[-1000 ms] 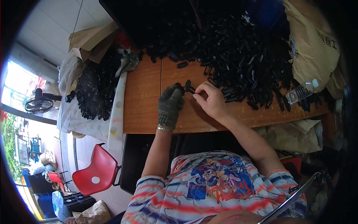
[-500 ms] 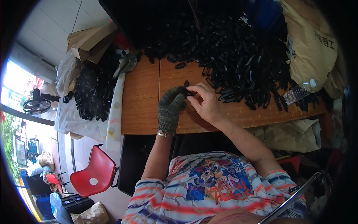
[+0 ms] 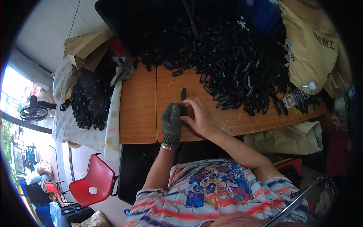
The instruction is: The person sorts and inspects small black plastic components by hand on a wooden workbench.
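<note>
My left hand wears a dark grey knitted glove, and its fingers are curled. Against it, my right hand is bare, with thumb and index finger pinched toward the glove. Whatever the two hands hold between them is too dark and covered to make out. Just beyond the fingertips, a small oblong black plastic piece lies on the wooden table. A large heap of similar black pieces spreads over the far and right parts of the table.
Left, a second black heap sits on pale sheeting beside a cardboard box. Right, a clear plastic bottle lies near a brown paper sack. A red chair stands at lower left. Another person's hand shows at the right edge.
Both hands have drawn a little nearer to me, still together. The single black piece beyond them now shows whole, while they partly covered it before. The whole view has shifted slightly.
</note>
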The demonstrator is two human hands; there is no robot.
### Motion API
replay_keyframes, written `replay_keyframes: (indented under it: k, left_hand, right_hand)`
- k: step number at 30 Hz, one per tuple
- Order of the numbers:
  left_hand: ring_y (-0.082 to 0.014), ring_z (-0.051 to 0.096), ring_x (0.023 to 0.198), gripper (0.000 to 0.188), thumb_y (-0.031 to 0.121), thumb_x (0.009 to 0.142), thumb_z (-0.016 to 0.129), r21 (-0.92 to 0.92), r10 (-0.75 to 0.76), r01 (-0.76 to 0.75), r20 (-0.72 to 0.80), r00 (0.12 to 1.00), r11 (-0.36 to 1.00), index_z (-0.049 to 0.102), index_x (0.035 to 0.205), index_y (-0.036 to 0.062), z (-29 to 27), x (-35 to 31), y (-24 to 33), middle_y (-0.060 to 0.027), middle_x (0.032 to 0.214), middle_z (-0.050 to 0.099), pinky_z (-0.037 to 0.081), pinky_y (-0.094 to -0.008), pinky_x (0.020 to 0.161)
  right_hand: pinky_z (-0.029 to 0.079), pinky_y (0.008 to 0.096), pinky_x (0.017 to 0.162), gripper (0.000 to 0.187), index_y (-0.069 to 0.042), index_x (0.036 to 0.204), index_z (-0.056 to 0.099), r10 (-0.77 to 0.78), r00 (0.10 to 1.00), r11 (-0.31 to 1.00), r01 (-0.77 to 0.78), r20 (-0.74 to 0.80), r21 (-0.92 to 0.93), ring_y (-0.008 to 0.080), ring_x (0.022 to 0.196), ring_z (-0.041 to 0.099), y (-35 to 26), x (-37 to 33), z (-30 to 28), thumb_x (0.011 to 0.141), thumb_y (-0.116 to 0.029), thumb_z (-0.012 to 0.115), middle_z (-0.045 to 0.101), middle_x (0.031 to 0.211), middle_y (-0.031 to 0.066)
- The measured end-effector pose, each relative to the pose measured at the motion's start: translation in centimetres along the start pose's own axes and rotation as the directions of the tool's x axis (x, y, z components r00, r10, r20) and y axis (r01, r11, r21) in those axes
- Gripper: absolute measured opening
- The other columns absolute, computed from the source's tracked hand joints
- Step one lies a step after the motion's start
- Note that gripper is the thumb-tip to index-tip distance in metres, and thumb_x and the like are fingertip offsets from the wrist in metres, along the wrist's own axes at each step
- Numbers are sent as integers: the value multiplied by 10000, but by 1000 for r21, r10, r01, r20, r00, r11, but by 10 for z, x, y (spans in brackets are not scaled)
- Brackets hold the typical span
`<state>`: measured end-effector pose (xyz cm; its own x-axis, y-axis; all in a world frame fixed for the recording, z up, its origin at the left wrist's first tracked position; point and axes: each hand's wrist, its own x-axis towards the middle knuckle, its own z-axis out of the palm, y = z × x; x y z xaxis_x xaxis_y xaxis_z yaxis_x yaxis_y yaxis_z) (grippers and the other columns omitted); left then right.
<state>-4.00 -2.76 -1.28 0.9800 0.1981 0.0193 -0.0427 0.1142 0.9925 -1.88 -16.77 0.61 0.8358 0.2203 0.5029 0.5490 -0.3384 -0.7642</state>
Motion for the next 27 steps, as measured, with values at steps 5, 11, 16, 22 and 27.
replay_keyframes:
  k: [5, 11, 16, 22, 27]
  left_hand:
    - [-121, 581, 749, 170, 159, 1011, 528, -15, 56, -55, 61, 997, 998, 623, 966, 25, -3, 5, -10, -32, 860, 638, 492, -284, 648]
    - [-127, 598, 727, 199, 192, 1016, 531, 65, -10, 4, 91, 996, 998, 628, 930, 41, -15, 19, -9, -32, 826, 641, 497, -291, 629]
    - [-125, 617, 741, 181, 211, 977, 601, -85, -140, 148, 97, 985, 985, 633, 936, 37, -19, 35, 22, -41, 826, 650, 523, -291, 644]
    - [-235, 687, 838, 217, 158, 881, 649, 841, 158, -503, 479, 863, 197, 689, 1094, 166, 1, 65, 59, -73, 1094, 679, 559, -355, 721]
    - [-292, 672, 995, 281, 122, 839, 650, 706, 151, -707, 704, 694, -40, 696, 1107, 196, -7, 87, 36, -80, 1250, 606, 546, -409, 823]
  right_hand:
    - [499, 326, 693, 461, 13, 1250, 536, 142, 966, 964, -185, 218, 193, 234, 813, 626, 6, -9, 13, 846, -91, 730, 596, 996, 144]
    - [509, 361, 683, 444, -10, 1208, 560, 183, 944, 949, -242, 273, 202, 249, 802, 653, 5, 6, 15, 827, -134, 753, 615, 963, 144]
    - [504, 343, 708, 363, -16, 1088, 635, 147, 910, 978, -194, 387, 83, 226, 813, 626, 30, 27, -7, 827, -233, 765, 612, 967, 107]
    - [541, 421, 656, 129, -10, 988, 648, 62, 981, 871, 37, 184, -490, 326, 776, 662, 62, 65, -46, 876, -63, 611, 600, 1022, 170]
    - [566, 387, 675, 170, 24, 986, 646, 134, 953, 668, 115, 271, -736, 312, 805, 682, 73, 91, -30, 838, -43, 597, 601, 1102, 223]
